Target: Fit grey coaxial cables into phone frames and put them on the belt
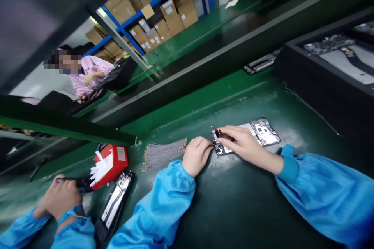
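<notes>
Your blue sleeves (pixel 157 210) are reaching over the green bench (pixel 239 202). Your right hand (pixel 244 144) is pinching a small dark tool (pixel 219 133) over the opened phone (pixel 257 134) lying flat there; your left hand (pixel 196 155) is curling shut beside its edge, beside a wire bundle (pixel 163 152).

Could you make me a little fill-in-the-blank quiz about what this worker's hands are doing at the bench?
1. Both hands work on an opened phone lying on the ____ bench top.
2. The right hand rests on the ____.
3. The bundle of thin wires lies beside the ____ hand.
4. The box near a co-worker's hands is ____.

Missing words: green; phone; left; red
</notes>
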Available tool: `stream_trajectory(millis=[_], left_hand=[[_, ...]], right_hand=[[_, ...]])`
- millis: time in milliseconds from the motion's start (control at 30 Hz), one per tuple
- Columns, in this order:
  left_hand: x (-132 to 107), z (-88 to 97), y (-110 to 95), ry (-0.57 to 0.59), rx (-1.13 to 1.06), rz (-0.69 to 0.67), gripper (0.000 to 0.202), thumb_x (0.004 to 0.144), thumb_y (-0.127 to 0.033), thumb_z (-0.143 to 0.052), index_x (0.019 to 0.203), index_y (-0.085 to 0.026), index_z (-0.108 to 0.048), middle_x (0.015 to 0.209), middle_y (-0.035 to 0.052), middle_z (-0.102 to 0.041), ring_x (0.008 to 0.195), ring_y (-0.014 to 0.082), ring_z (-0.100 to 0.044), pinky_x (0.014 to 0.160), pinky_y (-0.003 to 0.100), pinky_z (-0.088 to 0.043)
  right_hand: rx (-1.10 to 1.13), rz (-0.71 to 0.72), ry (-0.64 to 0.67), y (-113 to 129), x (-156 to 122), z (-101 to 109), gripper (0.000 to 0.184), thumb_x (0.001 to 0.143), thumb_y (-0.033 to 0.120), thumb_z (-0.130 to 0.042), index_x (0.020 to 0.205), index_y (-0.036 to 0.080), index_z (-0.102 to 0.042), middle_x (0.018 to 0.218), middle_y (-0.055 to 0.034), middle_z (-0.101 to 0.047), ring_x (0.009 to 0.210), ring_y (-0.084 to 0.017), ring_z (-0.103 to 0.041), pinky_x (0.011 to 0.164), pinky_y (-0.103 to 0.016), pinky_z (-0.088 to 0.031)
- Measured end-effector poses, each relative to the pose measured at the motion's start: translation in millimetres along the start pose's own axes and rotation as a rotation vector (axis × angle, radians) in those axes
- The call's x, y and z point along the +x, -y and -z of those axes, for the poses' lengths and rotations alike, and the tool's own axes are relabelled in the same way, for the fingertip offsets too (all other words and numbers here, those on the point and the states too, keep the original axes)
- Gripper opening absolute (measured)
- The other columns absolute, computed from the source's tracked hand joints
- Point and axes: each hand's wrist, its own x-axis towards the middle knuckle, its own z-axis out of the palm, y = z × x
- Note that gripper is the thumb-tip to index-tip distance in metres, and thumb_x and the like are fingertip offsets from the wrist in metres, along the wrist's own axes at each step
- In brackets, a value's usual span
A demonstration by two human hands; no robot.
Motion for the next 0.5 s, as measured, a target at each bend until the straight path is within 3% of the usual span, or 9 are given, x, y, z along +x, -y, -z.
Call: stream_trajectory(millis=[100, 267, 500], left_hand=[[-3.6, 0.9, 0.3, -0.002, -0.015, 0.001, 0.014, 0.087, -0.02, -0.043, 0.083, -0.018, -0.056, 0.083, 0.0041, -0.053, 0.078, 0.0132, -0.053, 0.072, 0.025, -0.047], [-4.3, -0.3, -2.3, -0.012, -0.018, -0.025, 0.012, 0.084, -0.016, -0.043, 0.084, -0.017, -0.055, 0.084, 0.004, -0.051, 0.077, 0.012, -0.052, 0.071, 0.023, -0.047], [-4.8, -3.1, -7.2, -0.03, 0.019, 0.022, 0.01, 0.082, -0.016, -0.045, 0.078, -0.017, -0.054, 0.078, 0.0023, -0.051, 0.068, 0.0104, -0.051, 0.063, 0.02, -0.046]], right_hand=[[0.001, -0.03, 0.022, 1.9, 1.2, 0.5, 0.013, 0.081, 0.028, -0.051, 0.076, 0.017, -0.055, 0.072, -0.0013, -0.055, 0.061, -0.011, -0.053, 0.055, -0.022, -0.041], [-0.045, -0.092, 0.115, 0.9, -1.2, -3.2, 0.006, 0.075, 0.021, -0.053, 0.075, 0.019, -0.048, 0.064, 0.003, -0.053, 0.057, -0.01, -0.052, 0.054, -0.022, -0.039], [0.023, -0.138, 0.064, 2.1, 2.4, 0.9, 0.006, 0.077, 0.022, -0.05, 0.071, 0.018, -0.051, 0.065, 0.0022, -0.056, 0.057, -0.01, -0.053, 0.053, -0.021, -0.039]])
